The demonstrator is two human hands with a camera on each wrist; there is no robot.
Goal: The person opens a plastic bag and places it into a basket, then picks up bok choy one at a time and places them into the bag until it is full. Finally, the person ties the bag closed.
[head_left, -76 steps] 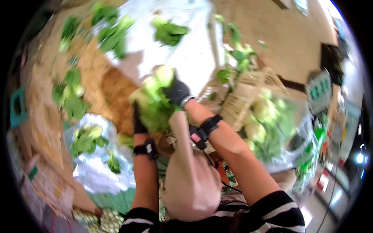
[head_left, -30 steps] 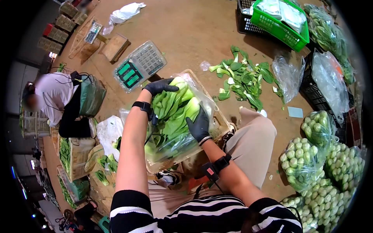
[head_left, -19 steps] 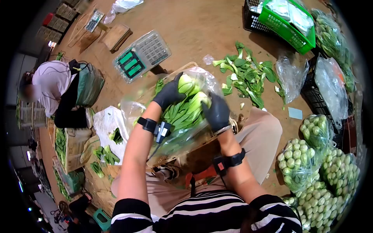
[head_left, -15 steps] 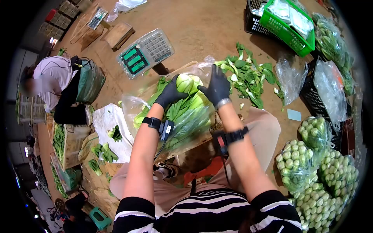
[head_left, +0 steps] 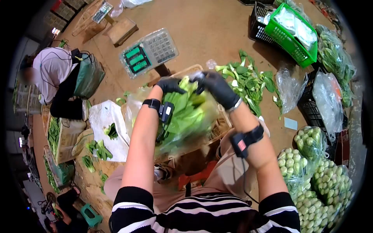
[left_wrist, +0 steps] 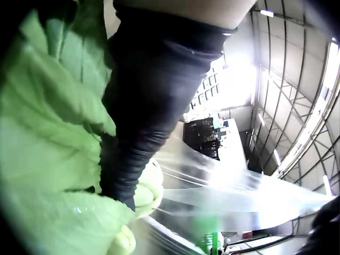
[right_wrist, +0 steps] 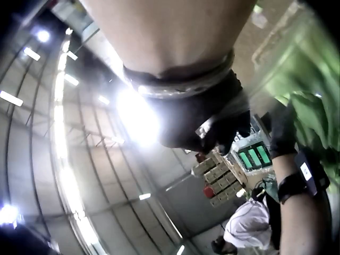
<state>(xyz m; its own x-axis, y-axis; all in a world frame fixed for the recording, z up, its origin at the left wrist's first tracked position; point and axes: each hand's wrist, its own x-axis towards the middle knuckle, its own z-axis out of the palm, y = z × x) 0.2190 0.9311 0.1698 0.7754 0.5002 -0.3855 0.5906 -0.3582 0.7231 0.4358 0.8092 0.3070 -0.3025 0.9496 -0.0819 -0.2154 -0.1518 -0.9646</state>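
Leafy green vegetables (head_left: pixel 185 110) with pale stems lie in a clear plastic bag inside a beige crate (head_left: pixel 223 125). My gloved left hand (head_left: pixel 171 85) rests on the far-left side of the bunch. In the left wrist view its fingers (left_wrist: pixel 127 175) lie extended against leaves (left_wrist: pixel 45 127) and pale stems, beside stretched clear film (left_wrist: pixel 212 194). My gloved right hand (head_left: pixel 221 89) has curled fingers at the bag's far edge. The right wrist view shows this hand (right_wrist: pixel 196 117) pinching plastic film; the fingertips are partly blurred.
Beyond the crate stands a scale (head_left: pixel 149 52). Loose greens (head_left: pixel 248 83) lie on the floor to its right. A green basket (head_left: pixel 291 35), a black crate (head_left: pixel 314 105) and bagged vegetables (head_left: pixel 326 182) are at the right. A person (head_left: pixel 54 77) bends over at the left.
My right hand was spread beside the stems; now its fingers are curled on the bag's edge, and its forearm has swung right. My left hand has moved slightly away from me, still on the greens.
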